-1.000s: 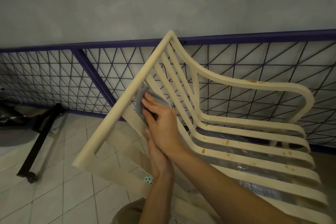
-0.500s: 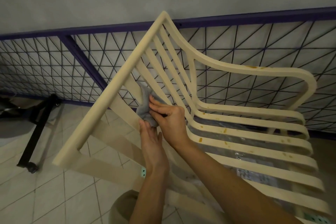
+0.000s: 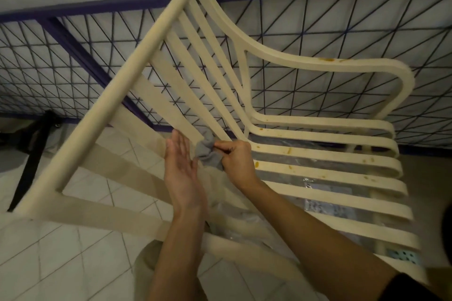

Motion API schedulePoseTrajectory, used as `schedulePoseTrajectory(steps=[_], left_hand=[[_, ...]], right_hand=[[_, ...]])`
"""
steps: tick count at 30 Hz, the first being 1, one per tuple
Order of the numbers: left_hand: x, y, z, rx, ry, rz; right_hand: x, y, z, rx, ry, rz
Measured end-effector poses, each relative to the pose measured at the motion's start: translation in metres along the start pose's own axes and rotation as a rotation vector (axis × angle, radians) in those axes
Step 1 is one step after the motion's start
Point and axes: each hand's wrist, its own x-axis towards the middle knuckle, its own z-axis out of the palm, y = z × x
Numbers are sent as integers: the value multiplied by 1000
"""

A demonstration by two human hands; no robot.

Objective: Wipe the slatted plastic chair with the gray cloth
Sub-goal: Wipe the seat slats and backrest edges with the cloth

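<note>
A cream slatted plastic chair (image 3: 315, 168) fills the head view, its backrest rising to the upper left and its seat slats running right, dotted with orange-brown stains. The gray cloth (image 3: 206, 153) is bunched low on the backrest slats where they curve into the seat. My right hand (image 3: 236, 159) grips the cloth with curled fingers. My left hand (image 3: 179, 164) is flat beside the cloth on its left, palm up, fingers straight, its edge touching the cloth.
A purple-framed wire mesh fence (image 3: 305, 32) stands right behind the chair against a grey wall. A black stand (image 3: 31, 154) lies on the tiled floor (image 3: 73, 252) at left. Clear plastic sheeting (image 3: 318, 193) shows under the seat slats.
The cloth and both hands have slid down the backrest slats toward the seat. The view has moved closer and tilted down. My left hand has opened flat beside the cloth.
</note>
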Motion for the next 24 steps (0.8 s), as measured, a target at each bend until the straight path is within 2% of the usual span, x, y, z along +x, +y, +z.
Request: schedulePoseTrajectory(steps=[3, 7, 11, 16, 21, 24], left_hand=[[-2, 1, 1, 7, -12, -7], [-1, 2, 1, 13, 1, 15], [0, -2, -2, 42, -6, 39], [1, -3, -4, 46, -29, 47], [0, -1, -2, 33, -38, 10], [1, -2, -2, 214, -62, 49]], right_hand=[[-6, 25, -12, -200, -24, 109], [-10, 64, -21, -445, -163, 222], [-10, 87, -25, -539, -177, 373], [-26, 111, -44, -741, -349, 365], [-31, 118, -68, -801, -400, 386], [-37, 117, -89, -856, -451, 355]])
